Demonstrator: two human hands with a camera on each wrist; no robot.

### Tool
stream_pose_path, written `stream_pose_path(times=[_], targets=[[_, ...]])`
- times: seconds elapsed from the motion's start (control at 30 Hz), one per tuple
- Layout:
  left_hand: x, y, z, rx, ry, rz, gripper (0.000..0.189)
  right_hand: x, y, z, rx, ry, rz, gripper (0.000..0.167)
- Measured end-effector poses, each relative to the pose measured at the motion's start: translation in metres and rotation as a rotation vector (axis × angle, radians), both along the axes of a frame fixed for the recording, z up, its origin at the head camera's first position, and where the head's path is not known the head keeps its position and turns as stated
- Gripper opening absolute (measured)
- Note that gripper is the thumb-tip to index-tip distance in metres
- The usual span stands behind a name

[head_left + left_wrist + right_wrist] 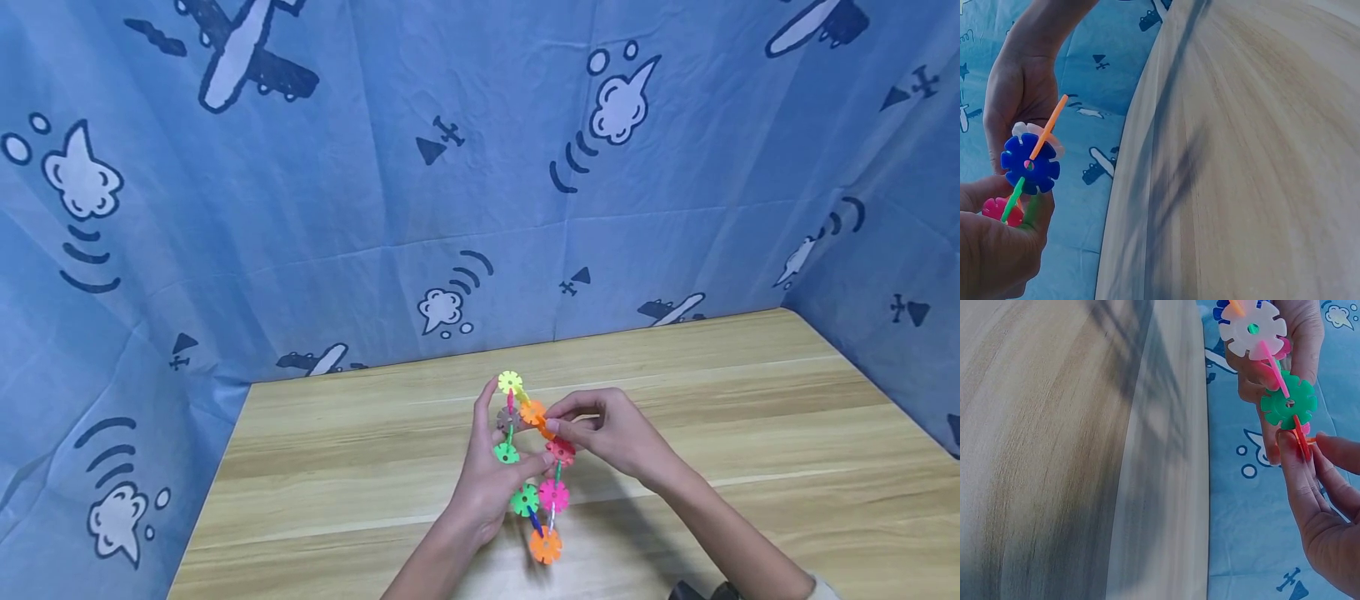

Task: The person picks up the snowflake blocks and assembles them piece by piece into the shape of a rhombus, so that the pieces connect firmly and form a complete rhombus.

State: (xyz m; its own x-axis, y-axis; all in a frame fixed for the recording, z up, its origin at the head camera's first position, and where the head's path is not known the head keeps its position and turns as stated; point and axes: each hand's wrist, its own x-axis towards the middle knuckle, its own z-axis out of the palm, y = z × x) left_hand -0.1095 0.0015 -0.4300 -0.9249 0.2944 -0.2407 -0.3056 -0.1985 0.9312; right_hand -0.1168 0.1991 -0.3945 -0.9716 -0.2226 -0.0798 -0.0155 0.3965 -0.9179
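Note:
A ring of slotted plastic snowflake discs is held up above the table between both hands. In the head view, the left hand (487, 475) grips the ring's left side, its thumb reaching across toward the red disc (561, 452). The right hand (618, 433) pinches an orange disc (546, 428) between thumb and fingers, beside another orange disc (531, 412). A yellow disc (510, 382) tops the ring; a larger orange disc (546, 547) hangs lowest. A blue disc (1022, 159) faces the left wrist view, and a green disc (1288, 403) sits above the right fingertips.
The wood-grain table (337, 475) spreads under the hands, with their shadows on it. Blue fabric (480, 183) printed with planes and clouds hangs behind and at both sides. A small black object (701, 592) shows at the bottom edge, near the right forearm.

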Motion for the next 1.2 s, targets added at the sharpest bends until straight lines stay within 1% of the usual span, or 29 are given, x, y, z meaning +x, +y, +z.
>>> stream_pose_path(times=[0.23, 0.6, 0.83, 0.97, 1.1, 1.2], targets=[[0.001, 0.0, 0.002, -0.011, -0.006, 0.017, 0.116, -0.001, 0.001, 0.001, 0.004, 0.019, 0.026, 0.022], [-0.002, 0.0, 0.0, 0.018, -0.02, 0.05, 0.115, 0.0, 0.001, -0.001, 0.011, 0.031, 0.038, 0.019], [-0.002, -0.001, 0.0, 0.051, -0.019, 0.05, 0.113, 0.003, 0.002, -0.001, -0.021, 0.007, 0.057, 0.023], [-0.004, -0.003, 0.0, 0.073, -0.021, 0.049, 0.114, 0.006, 0.004, -0.004, -0.04, -0.006, 0.071, 0.026], [-0.006, -0.004, -0.001, 0.067, -0.023, 0.056, 0.114, 0.008, 0.004, -0.01, -0.073, -0.007, 0.082, 0.03], [-0.008, -0.003, -0.002, 0.058, -0.026, 0.059, 0.113, 0.009, 0.002, -0.013, -0.093, -0.008, 0.073, 0.031]])
